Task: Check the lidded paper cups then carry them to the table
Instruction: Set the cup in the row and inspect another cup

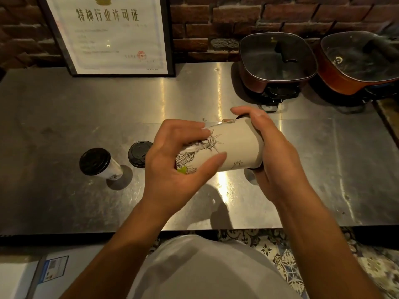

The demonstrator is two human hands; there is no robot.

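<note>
Above the middle of the steel counter (64, 108), a printed paper cup (233, 147) lies tipped on its side between both hands, clear of the surface. The left hand (172, 160) wraps the base end, thumb along the near side and fingers curled over the far side across the drawing. The right hand (274, 152) cups the lid end, its fingers curled over the rim so that the black lid is almost wholly hidden; only a dark sliver shows at the top and bottom of the palm.

Two more lidded cups wait toward the counter's left side: one (99, 162) standing apart, another (139, 154) just behind the left hand, partly covered by it. Near the back right corner sit two electric pots (278, 61) with glass lids, and a framed certificate (112, 33) leans against the brick wall at the back edge.

The chief risk, as I judge it, lies in the tilt. If the cup holds liquid and the lid sits loose, pressure from the right palm could pop it or let drink seep out at the sipping hole. Squeezing the paper wall with the left fingers could bow the rim and free the lid. Swinging the cup back upright could also bring the left hand's knuckles against the cup behind it and knock it over.
</note>
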